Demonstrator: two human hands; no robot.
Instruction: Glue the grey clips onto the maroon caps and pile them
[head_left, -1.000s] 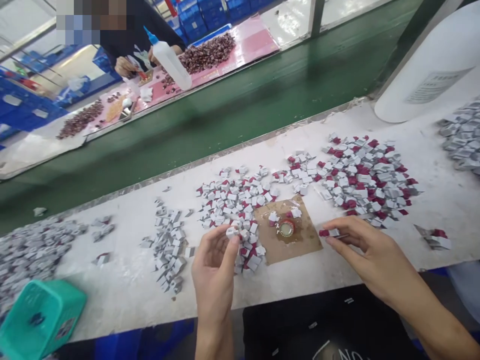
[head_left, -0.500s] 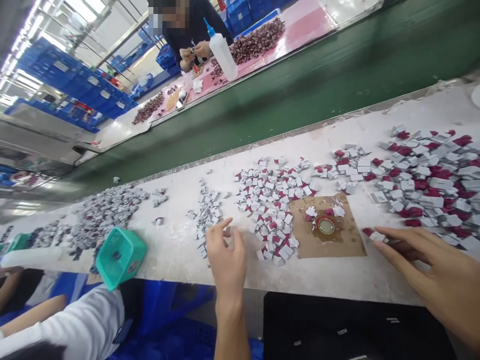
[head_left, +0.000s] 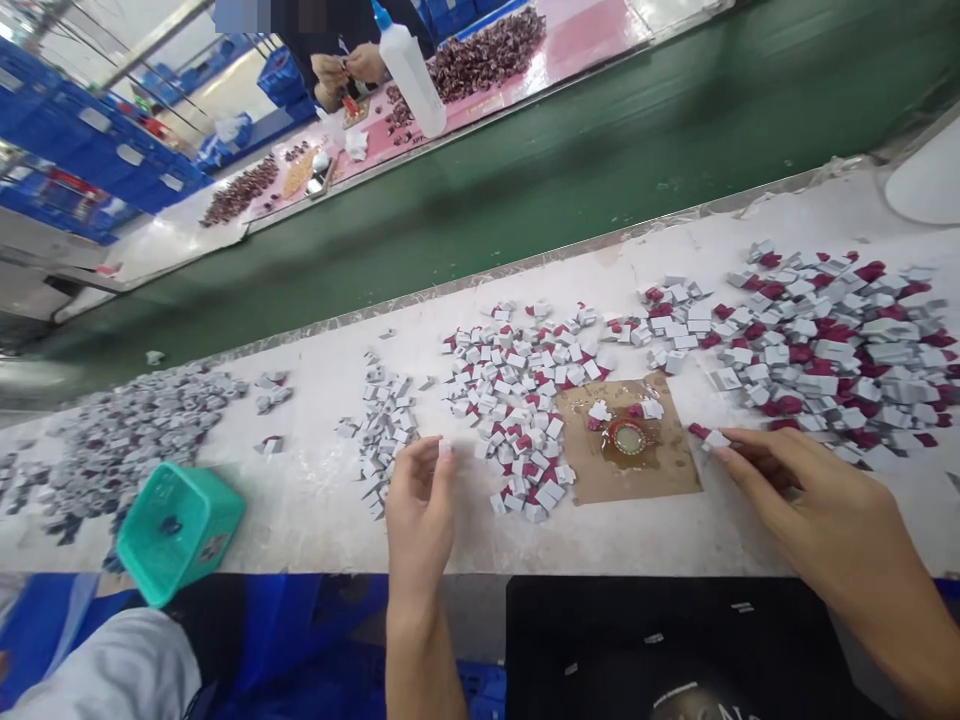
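Note:
My left hand [head_left: 420,510] is over the table beside a narrow heap of small pale grey pieces [head_left: 386,415]. Its thumb and forefinger pinch a small whitish piece [head_left: 444,444], mostly hidden by the fingertips. In my right hand [head_left: 814,500], thumb and fingertips grip a small grey-and-maroon piece [head_left: 714,439], just right of a brown card [head_left: 637,484]. On that card sit a round, red-rimmed dish [head_left: 628,437] in a wet patch and a couple of grey-and-maroon pieces [head_left: 598,413]. Between my hands spreads a heap of grey-and-maroon pieces [head_left: 525,430].
A larger heap of grey-and-maroon pieces [head_left: 840,350] covers the right side. To the left stand a green plastic basket [head_left: 221,515] and a grey heap [head_left: 150,430]. Across the green strip [head_left: 600,190], a person works by a white squeeze bottle [head_left: 416,85]. A sleeve [head_left: 120,670] shows lower left.
The view has shifted, so the scene sits further left. My left thumb and forefinger have come together on a small whitish piece. The right hand still grips its grey-and-maroon piece.

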